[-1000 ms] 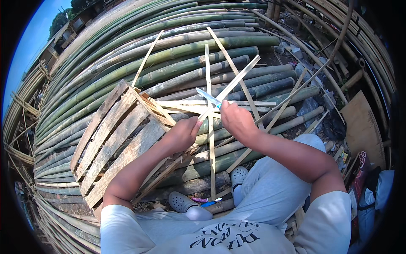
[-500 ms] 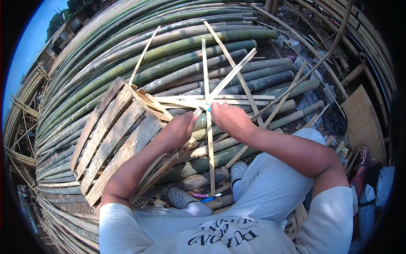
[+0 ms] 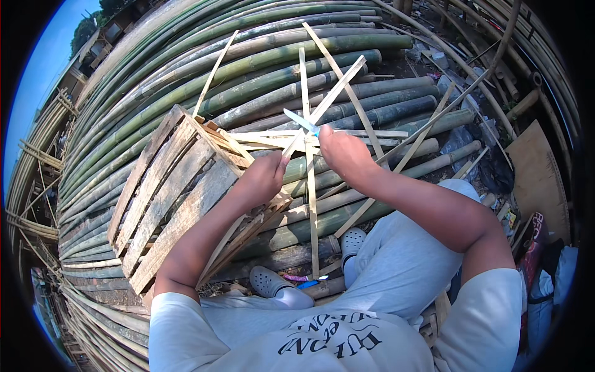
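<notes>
One split-bamboo strip (image 3: 330,100), slanted toward one o'clock, was gripped by the left hand (image 3: 265,176). One knife (image 3: 300,121), tipped toward ten o'clock, was gripped by the right hand (image 3: 344,151). Left-hand cuts were judged possible, were the knife deflected down the strip.

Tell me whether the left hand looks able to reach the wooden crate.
Likely yes: the left hand is close beside the wooden crate, nothing visibly between them, though it grips a pale strip it may need to release.
</notes>
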The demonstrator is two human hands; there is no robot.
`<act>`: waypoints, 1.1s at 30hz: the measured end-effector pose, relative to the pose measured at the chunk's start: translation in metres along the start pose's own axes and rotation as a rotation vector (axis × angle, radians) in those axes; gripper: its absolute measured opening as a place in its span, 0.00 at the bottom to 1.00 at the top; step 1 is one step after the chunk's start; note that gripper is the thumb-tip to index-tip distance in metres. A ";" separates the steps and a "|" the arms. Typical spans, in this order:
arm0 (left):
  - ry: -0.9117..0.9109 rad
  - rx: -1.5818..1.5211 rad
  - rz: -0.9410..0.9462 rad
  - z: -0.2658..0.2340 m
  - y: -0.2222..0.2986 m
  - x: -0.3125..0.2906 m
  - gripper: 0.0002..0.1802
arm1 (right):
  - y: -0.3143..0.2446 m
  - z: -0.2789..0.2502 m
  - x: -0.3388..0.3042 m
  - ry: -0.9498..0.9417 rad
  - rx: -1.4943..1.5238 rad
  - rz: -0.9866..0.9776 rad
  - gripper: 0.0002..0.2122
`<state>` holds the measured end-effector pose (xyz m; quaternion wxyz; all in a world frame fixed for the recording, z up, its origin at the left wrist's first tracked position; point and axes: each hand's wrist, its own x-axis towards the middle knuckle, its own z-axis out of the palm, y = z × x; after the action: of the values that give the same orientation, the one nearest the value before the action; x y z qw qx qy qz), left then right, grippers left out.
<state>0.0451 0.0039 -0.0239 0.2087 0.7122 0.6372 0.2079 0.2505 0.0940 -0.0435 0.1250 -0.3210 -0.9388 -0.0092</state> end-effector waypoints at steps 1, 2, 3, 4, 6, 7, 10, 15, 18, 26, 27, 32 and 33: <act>-0.020 0.013 -0.042 -0.004 0.005 0.002 0.18 | 0.023 -0.006 0.008 0.031 -0.026 0.066 0.05; -0.031 0.028 -0.088 -0.006 0.009 0.005 0.18 | 0.037 -0.009 0.015 0.067 -0.055 0.122 0.05; -0.005 0.018 -0.056 -0.004 0.009 0.004 0.18 | 0.023 0.001 0.012 0.071 0.069 0.225 0.06; -0.004 0.019 -0.057 -0.001 0.006 0.003 0.18 | 0.009 0.012 0.006 0.089 0.097 0.208 0.05; 0.023 0.013 -0.011 0.002 0.003 -0.001 0.18 | -0.002 0.007 0.002 0.022 0.027 -0.002 0.05; 0.026 0.013 -0.013 0.001 0.001 0.001 0.18 | 0.016 -0.001 0.010 0.068 0.016 0.042 0.04; 0.019 0.058 -0.036 -0.004 0.007 0.001 0.17 | 0.036 -0.010 0.016 0.083 -0.007 0.087 0.04; -0.015 0.019 -0.085 -0.002 -0.003 0.005 0.22 | 0.030 -0.053 0.002 -0.118 0.181 0.002 0.11; -0.194 -0.178 -0.261 -0.012 0.022 0.001 0.24 | 0.038 -0.079 0.005 -0.212 0.203 0.051 0.15; -0.177 -0.057 -0.220 -0.011 0.027 0.000 0.23 | 0.027 -0.055 0.016 -0.044 0.172 0.031 0.17; -0.173 -0.021 -0.215 -0.011 0.027 0.001 0.25 | 0.021 -0.055 0.015 -0.060 0.124 0.002 0.18; -0.146 0.023 -0.188 -0.008 0.024 0.003 0.27 | 0.033 -0.037 0.015 -0.086 0.029 -0.108 0.17; -0.159 0.004 -0.198 -0.009 0.028 0.003 0.26 | 0.033 -0.032 0.013 -0.063 0.016 -0.106 0.17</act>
<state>0.0633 0.0046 -0.0002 0.2769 0.6606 0.6860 0.1279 0.2684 0.1249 -0.0116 0.0972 -0.2697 -0.9580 0.0017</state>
